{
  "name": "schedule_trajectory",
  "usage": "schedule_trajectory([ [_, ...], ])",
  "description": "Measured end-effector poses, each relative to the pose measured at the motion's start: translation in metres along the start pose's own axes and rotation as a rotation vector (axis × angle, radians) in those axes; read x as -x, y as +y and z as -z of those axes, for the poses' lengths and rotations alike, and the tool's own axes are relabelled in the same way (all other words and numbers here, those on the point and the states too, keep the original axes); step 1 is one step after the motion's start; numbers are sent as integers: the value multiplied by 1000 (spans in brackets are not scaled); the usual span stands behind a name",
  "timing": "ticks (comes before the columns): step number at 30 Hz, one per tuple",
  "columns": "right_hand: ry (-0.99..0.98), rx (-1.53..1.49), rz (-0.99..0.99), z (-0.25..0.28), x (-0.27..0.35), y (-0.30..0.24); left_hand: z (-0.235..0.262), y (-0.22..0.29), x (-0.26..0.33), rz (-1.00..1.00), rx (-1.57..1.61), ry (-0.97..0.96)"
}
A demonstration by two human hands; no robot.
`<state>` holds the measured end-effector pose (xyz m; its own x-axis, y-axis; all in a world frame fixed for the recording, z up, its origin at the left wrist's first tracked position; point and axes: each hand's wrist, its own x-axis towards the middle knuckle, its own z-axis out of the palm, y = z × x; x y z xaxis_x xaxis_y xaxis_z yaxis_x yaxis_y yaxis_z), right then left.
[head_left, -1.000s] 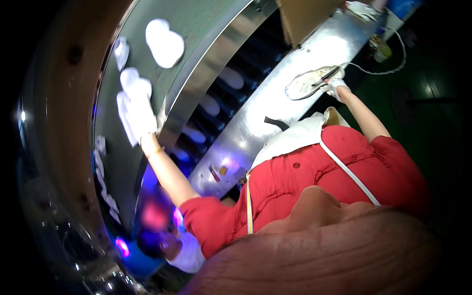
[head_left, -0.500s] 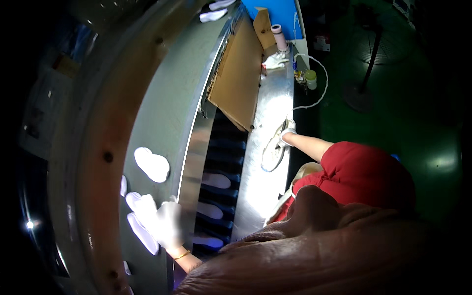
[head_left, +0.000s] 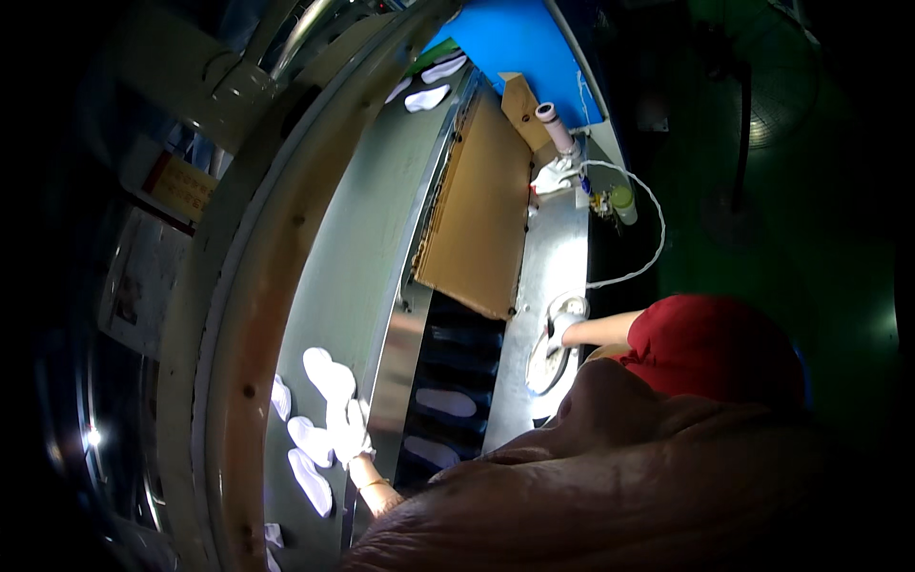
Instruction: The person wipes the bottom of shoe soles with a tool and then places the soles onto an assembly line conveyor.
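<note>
The left hand [head_left: 350, 434], in a white glove, reaches over the belt [head_left: 357, 238] to the lower end of a white insole [head_left: 331, 377]; whether its fingers are closed on it, I cannot tell. Two more insoles [head_left: 312, 483] lie just beside that hand, on the belt's far side. The right hand [head_left: 564, 330], also gloved, is on a pale shoe piece [head_left: 545, 376] lying on the metal surface [head_left: 558, 253]; its grip cannot be made out. Cardboard [head_left: 472, 210] leans between belt and surface, near a loose glove [head_left: 555, 176] and a pink bottle [head_left: 556, 129].
</note>
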<state>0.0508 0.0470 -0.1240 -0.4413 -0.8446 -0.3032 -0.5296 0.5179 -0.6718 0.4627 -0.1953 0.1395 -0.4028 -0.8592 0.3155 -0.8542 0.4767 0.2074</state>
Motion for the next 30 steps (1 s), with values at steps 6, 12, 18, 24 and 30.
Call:
schedule_trajectory([
  [6,-108,-181,427,-12,-41,68,-24,68,-41,19,-38,-34],
  [12,-271,-418,461,-32,-59,61,33,26,3,208,-136,28],
  [18,-192,-603,429,-5,-71,44,62,19,12,281,-163,170],
  [24,-197,-611,459,34,-48,37,53,91,39,184,170,330],
  [30,-69,-687,449,92,-8,47,-33,225,75,158,1111,20],
])
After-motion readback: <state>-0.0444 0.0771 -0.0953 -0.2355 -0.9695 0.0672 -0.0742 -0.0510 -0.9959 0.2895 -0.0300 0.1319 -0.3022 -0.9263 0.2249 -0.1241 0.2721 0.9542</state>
